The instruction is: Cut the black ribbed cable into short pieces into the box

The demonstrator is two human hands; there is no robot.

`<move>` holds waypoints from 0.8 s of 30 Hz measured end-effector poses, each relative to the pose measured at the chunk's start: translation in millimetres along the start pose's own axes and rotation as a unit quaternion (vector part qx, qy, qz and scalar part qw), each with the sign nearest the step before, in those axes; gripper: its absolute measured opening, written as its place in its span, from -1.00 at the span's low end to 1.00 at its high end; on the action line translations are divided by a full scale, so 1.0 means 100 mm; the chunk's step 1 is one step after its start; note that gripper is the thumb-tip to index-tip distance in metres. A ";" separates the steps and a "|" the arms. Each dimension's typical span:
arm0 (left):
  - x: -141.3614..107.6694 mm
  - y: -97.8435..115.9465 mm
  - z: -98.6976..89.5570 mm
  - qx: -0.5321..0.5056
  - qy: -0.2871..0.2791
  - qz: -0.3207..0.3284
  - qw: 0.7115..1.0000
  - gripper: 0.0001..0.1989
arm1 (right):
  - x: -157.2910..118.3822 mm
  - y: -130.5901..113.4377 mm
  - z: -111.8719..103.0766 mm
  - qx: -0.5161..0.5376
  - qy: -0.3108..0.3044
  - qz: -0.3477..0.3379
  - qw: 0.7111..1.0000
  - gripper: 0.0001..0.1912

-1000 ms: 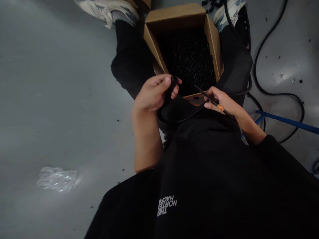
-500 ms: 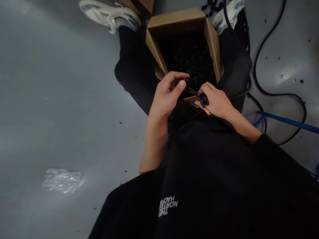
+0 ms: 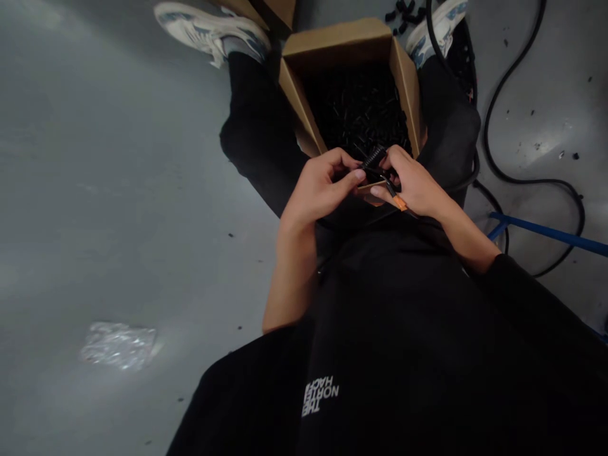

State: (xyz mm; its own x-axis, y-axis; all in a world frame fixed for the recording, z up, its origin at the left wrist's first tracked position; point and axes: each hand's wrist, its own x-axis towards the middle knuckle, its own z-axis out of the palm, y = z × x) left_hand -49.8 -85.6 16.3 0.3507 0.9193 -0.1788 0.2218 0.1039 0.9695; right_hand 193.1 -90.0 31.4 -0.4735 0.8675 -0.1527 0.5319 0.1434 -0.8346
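Above the near edge of an open cardboard box (image 3: 332,39), my hands are close together. My left hand (image 3: 320,187) is closed, thumb and fingers pinching the lower end of a short black ribbed tube (image 3: 375,156). My right hand (image 3: 415,185) is closed around a slim hand tool (image 3: 399,202) with a black and orange handle. The tool's dark front end points toward my left fingertips and is partly hidden, so I cannot make out its kind. Many small black tube-like pieces (image 3: 363,107) fill the box below.
The box stands between my legs. A black cable (image 3: 494,101) winds over the floor at the right, near a blue metal bar (image 3: 546,229). Loose black pieces (image 3: 403,14) lie beyond the box. A clear plastic bag (image 3: 118,345) lies at the left.
My left hand has moved slightly right and nearer my right hand. The black ribbed tube now shows between them. The tool has turned a little, its orange end shifting right.
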 end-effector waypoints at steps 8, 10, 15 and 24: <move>-0.07 0.02 -0.19 0.001 -0.032 0.019 0.999 -0.44 | -0.06 0.00 0.04 0.041 -0.009 -0.020 0.999 -0.31; -0.06 0.05 -0.17 -0.009 -0.040 0.018 0.999 -0.44 | -0.06 0.01 0.06 0.044 -0.009 -0.027 0.999 -0.34; -0.03 0.04 -0.13 -0.044 -0.096 0.008 0.994 -0.39 | -0.01 0.02 0.02 0.023 -0.028 -0.048 0.998 -0.49; 0.04 0.00 -0.21 -0.052 -0.191 -0.030 0.980 -0.35 | -0.08 -0.06 -0.09 0.003 -0.065 -0.015 0.998 -0.66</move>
State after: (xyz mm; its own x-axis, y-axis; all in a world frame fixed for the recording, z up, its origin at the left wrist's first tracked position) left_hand -67.3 -73.9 19.4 0.6587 0.7033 -0.2674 0.1667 0.2101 0.9634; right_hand 199.8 -94.1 42.5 -0.5760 0.7940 -0.1943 0.5117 0.1648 -0.8432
